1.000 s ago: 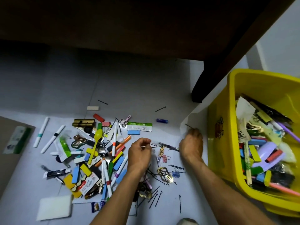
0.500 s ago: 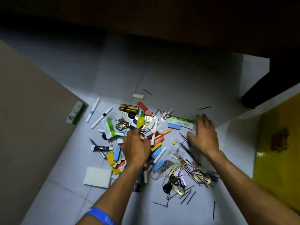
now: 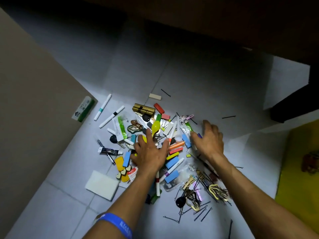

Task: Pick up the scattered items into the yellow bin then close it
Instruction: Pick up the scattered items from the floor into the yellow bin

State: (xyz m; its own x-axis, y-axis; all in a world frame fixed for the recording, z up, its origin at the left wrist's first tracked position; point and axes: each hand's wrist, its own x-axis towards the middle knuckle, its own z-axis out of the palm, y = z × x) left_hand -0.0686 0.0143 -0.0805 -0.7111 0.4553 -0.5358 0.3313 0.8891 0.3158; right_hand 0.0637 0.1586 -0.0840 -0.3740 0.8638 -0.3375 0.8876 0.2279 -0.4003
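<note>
Both hands lie flat on a heap of small things on the white tile floor (image 3: 198, 80). The left hand (image 3: 149, 152) has its fingers spread wide and presses down on the middle of the scattered items (image 3: 174, 152). It holds nothing. A yellow plastic spoon (image 3: 155, 127) sticks out from under its fingertips. The things right under the palm are hidden. A blue wristband (image 3: 115, 225) goes around the left arm near the bottom edge of the view.

The right hand (image 3: 209, 140) is open too, its fingers apart and a little curled, resting on the right side of the heap. A blue block (image 3: 186, 140) lies just beside its thumb. A bit of something purple peeks out by its fingers, but I cannot tell what it is.

The yellow bin (image 3: 300, 169) is at the right edge, well apart from the heap. Only a piece of its side shows, and it is blurry. I cannot see its top.

Two white pens (image 3: 107, 114) lie near the far left side of the heap. A white pad (image 3: 102, 184) lies on the near left. Black hairpins (image 3: 202, 213) and gold clips are mixed up at the near right, hard to tell apart. A green and white box (image 3: 83, 111) leans by the tan wall. A dark furniture leg (image 3: 293, 102) stands at the far right.
</note>
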